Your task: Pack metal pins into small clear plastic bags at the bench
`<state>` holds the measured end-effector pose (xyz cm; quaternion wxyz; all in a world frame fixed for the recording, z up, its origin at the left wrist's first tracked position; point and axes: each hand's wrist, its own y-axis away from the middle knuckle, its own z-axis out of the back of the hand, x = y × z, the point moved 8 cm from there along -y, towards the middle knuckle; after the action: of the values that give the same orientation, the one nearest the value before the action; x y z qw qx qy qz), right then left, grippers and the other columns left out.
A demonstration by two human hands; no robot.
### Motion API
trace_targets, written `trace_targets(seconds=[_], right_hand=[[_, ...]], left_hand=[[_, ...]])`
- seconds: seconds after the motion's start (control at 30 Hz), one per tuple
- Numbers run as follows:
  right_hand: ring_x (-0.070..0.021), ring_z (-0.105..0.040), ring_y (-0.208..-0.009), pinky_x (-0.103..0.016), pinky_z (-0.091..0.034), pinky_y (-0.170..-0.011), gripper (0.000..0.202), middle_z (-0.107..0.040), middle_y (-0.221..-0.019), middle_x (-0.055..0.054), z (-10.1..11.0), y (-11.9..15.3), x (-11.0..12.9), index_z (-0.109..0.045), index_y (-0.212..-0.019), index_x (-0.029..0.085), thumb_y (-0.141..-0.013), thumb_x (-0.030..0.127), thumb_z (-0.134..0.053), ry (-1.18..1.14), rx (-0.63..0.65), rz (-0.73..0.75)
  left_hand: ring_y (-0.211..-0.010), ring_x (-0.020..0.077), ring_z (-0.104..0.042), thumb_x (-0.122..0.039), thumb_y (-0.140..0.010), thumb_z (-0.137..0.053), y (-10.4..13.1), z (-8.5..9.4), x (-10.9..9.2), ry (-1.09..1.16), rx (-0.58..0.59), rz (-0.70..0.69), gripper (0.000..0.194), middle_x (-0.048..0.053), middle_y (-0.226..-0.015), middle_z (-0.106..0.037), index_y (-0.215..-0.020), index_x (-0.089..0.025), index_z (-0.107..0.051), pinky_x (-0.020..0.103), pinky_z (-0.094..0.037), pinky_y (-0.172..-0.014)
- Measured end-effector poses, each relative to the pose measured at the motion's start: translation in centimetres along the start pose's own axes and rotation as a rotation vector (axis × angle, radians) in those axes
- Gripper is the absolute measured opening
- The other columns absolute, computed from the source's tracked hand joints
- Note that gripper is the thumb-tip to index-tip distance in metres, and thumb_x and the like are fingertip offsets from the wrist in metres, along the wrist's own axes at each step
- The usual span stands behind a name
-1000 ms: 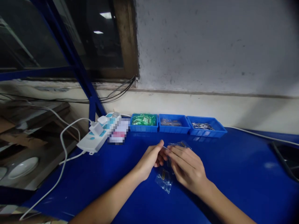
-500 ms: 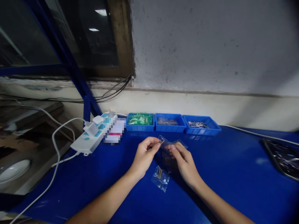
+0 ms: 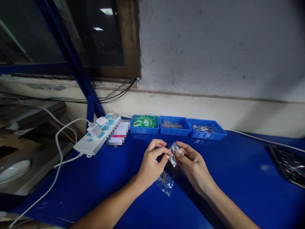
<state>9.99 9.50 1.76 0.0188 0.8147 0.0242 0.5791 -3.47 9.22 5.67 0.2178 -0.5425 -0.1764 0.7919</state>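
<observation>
Clock centred on the held bag, 12 towards the wall. Nearest, at 7: a clear packet (image 3: 167,187) with two brass-coloured pins (image 3: 164,177), flat on the blue bench (image 3: 143,206), just below the hands.

Right hand (image 3: 195,163), on the 3 o'clock side: grip narrow, thumb pressing a crinkled clear bag (image 3: 173,156) against the fingers; bag held above the bench. Left hand (image 3: 152,162), at 8: fingers curled, slightly parted, thumb close to index; index tip at the bag's near-left edge. Cannot tell whether this grip pinches or only touches. Contents of the held bag too glossy to read.

Farther out, at 9 to 10: white power strip (image 3: 87,144), plugs in. Three blue bins in a row: left bin (image 3: 144,130) at 10 to 11, green packets (image 3: 144,121); middle bin (image 3: 175,131) at 12, brownish bagged pieces; right bin (image 3: 207,136) at 1 to 2, silvery pins (image 3: 203,128). Behind, grey wall (image 3: 214,47).
</observation>
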Motion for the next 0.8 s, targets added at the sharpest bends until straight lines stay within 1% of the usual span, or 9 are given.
trace_targets(seconds=[0.1, 0.2, 0.33, 0.4, 0.47, 0.57, 0.63, 0.7, 0.8], right_hand=[[-0.0116, -0.05, -0.063, -0.025, -0.04, -0.058, 0.025, -0.057, -0.073, 0.0, -0.2, 0.1, 0.5, -0.062, -0.083, 0.018, -0.068, 0.035, -0.073, 0.106, 0.033, 0.015], [-0.0124, -0.05, -0.064, -0.025, -0.04, -0.058, 0.015, -0.055, -0.073, 0.0, -0.2, 0.3, 1.5, -0.059, -0.074, 0.019, -0.075, 0.032, -0.067, 0.29, 0.032, 0.148], [-0.0185, -0.054, -0.079, -0.034, -0.044, -0.071, 0.007, -0.057, -0.083, -0.003, -1.6, 2.1, 3.8, -0.062, -0.078, 0.022, -0.08, 0.018, -0.057, 0.725, 0.056, 0.654], [-0.0215, -0.053, -0.088, -0.038, -0.044, -0.077, 0.018, -0.056, -0.092, -0.006, -2.6, 3.3, 3.9, -0.065, -0.084, 0.024, -0.08, 0.012, -0.053, 0.886, 0.103, 0.86], [-0.0247, -0.05, -0.098, -0.042, -0.044, -0.081, 0.022, -0.051, -0.105, -0.009, -2.8, 3.7, 3.7, -0.066, -0.092, 0.025, -0.079, 0.013, -0.052, 0.945, 0.105, 0.903], [-0.0276, -0.047, -0.105, -0.045, -0.042, -0.086, 0.019, -0.046, -0.109, -0.01, -2.1, 2.9, 3.6, -0.066, -0.096, 0.024, -0.08, 0.024, -0.056, 0.875, 0.034, 0.738], [-0.0243, -0.051, -0.095, -0.04, -0.042, -0.083, 0.019, -0.051, -0.096, -0.008, -1.6, 1.9, 3.0, -0.066, -0.089, 0.021, -0.084, 0.034, -0.052, 0.723, 0.049, 0.522], [-0.0186, -0.053, -0.077, -0.032, -0.043, -0.071, 0.03, -0.054, -0.08, -0.004, -1.1, 1.2, 1.8, -0.064, -0.077, 0.019, -0.087, 0.042, -0.047, 0.533, 0.052, 0.3], [-0.0129, -0.047, -0.061, -0.025, -0.037, -0.055, 0.035, -0.051, -0.064, 0.0, 0.0, 0.6, 0.3, -0.059, -0.068, 0.017, -0.081, 0.049, -0.055, 0.362, -0.045, 0.117]], left_hand=[[-0.092, 0.0161, -0.055, -0.007, -0.079, -0.051, -0.1, 0.1, 0.2, 0.04, -0.004, 0.048, 0.021, 0.004, -0.097, -0.053, -0.075, -0.02, -0.067, 0.031, -0.044, -0.083], [-0.087, 0.0157, -0.056, -0.01, -0.079, -0.051, 0.0, -0.3, 1.6, 0.172, 0.045, 0.254, 0.018, 0.004, -0.092, -0.058, -0.077, -0.019, -0.067, 0.027, -0.043, -0.072], [-0.072, 0.0131, -0.055, -0.028, -0.081, -0.052, 1.3, -1.8, 4.4, 0.527, 0.134, 0.667, 0.019, 0.004, -0.082, -0.063, -0.086, -0.016, -0.066, 0.021, -0.034, -0.054], [-0.067, 0.0118, -0.055, -0.038, -0.081, -0.054, 1.5, -1.9, 4.8, 0.601, 0.116, 0.725, 0.026, 0.004, -0.078, -0.063, -0.087, -0.016, -0.065, 0.02, -0.031, -0.051], [-0.067, 0.0118, -0.055, -0.039, -0.08, -0.057, 0.9, -1.2, 4.5, 0.534, 0.07, 0.645, 0.024, 0.002, -0.078, -0.064, -0.087, -0.017, -0.065, 0.02, -0.034, -0.054], [-0.073, 0.0141, -0.058, -0.031, -0.082, -0.057, -0.2, 0.6, 2.6, 0.289, -0.036, 0.374, 0.017, 0.003, -0.082, -0.066, -0.086, -0.018, -0.065, 0.023, -0.04, -0.06], [-0.079, 0.0154, -0.059, -0.026, -0.085, -0.055, -0.6, 1.2, 0.8, 0.114, -0.063, 0.154, 0.014, 0.004, -0.086, -0.065, -0.087, -0.019, -0.066, 0.025, -0.043, -0.064], [-0.083, 0.0161, -0.057, -0.021, -0.085, -0.054, -0.5, 1.1, -0.9, -0.031, -0.03, -0.039, 0.014, 0.004, -0.086, -0.063, -0.087, -0.02, -0.068, 0.027, -0.045, -0.07], [-0.089, 0.0169, -0.054, -0.018, -0.086, -0.052, 0.2, 0.0, -2.1, -0.165, 0.067, -0.222, 0.017, 0.005, -0.09, -0.062, -0.089, -0.021, -0.069, 0.031, -0.046, -0.08]])
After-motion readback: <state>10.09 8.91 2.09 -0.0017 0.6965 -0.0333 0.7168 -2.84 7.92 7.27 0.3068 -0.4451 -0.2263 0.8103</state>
